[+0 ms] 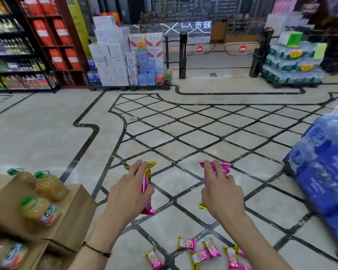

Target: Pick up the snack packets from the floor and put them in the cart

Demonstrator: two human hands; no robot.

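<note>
The floor (47, 137) is pale beige stone tile crossed by dark inlaid lines, which form a diamond lattice through the middle and a curving border further off. At its near edge several pink-and-gold snack packets (186, 244) lie loosely scattered, some touching and some apart, with open cardboard boxes (74, 211) at the near left and stacked blue shrink-wrapped water packs (324, 172) at the near right. Farther back stand a black shelving unit (18, 55), a black pallet (109, 87) stacked with white cartons (109, 61), black gate posts (182, 55) and a pallet of green-labelled water packs (293, 61).
</note>
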